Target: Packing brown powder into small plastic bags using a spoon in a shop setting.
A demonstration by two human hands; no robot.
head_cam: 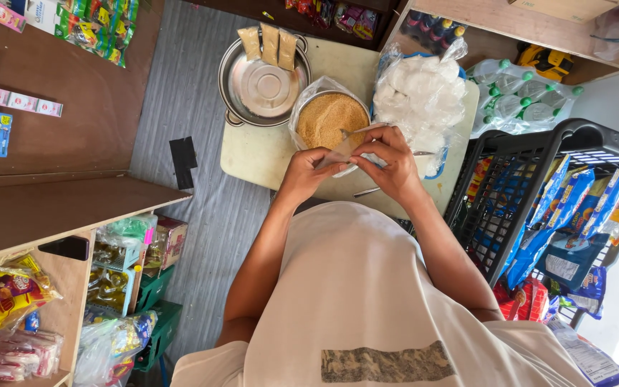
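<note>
My left hand [307, 174] and my right hand [390, 161] together pinch a small clear plastic bag [340, 152] over a pale table [252, 154]. Just beyond the hands stands a bowl of brown granules [329, 117] lined with clear plastic, and a metal spoon [361, 130] rests in it near my right fingers. Three filled small packets [269, 44] lie on the rim of a lidded metal pot [261, 87] at the table's far left. A heap of white bagged goods [420, 97] sits to the right of the bowl.
A black plastic basket [510, 179] with blue snack packets stands to the right. Bottled drinks in plastic wrap [524, 97] lie beyond it. Wooden shelves [59, 208] with packaged goods line the left side. A black flat object [183, 159] lies on the grey floor.
</note>
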